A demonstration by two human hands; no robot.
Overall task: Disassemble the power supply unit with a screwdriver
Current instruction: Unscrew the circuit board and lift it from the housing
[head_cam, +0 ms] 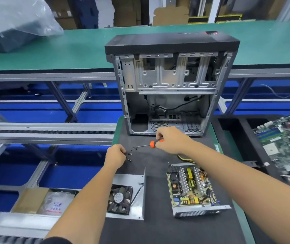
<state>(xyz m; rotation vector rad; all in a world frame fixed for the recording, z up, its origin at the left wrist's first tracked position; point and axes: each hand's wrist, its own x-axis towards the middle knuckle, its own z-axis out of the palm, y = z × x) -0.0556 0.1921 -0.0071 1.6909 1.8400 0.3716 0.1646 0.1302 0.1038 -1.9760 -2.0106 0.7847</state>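
Head view: right hand [171, 140] grips screwdriver [147, 145]; left hand [115, 154] pinches screws [129, 156]; opened power supply unit [191, 189] below right hand, fan cover [128, 196] beside.

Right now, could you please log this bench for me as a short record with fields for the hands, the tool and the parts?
left hand: fingers curled at the small loose screws on the black mat
right hand: grips the screwdriver by its orange handle, tip toward the screws
PSU cover with fan: lying on the mat, near left
PSU circuit board: exposed in its open tray, near right
computer case: open and upright behind the hands
motherboard: far right
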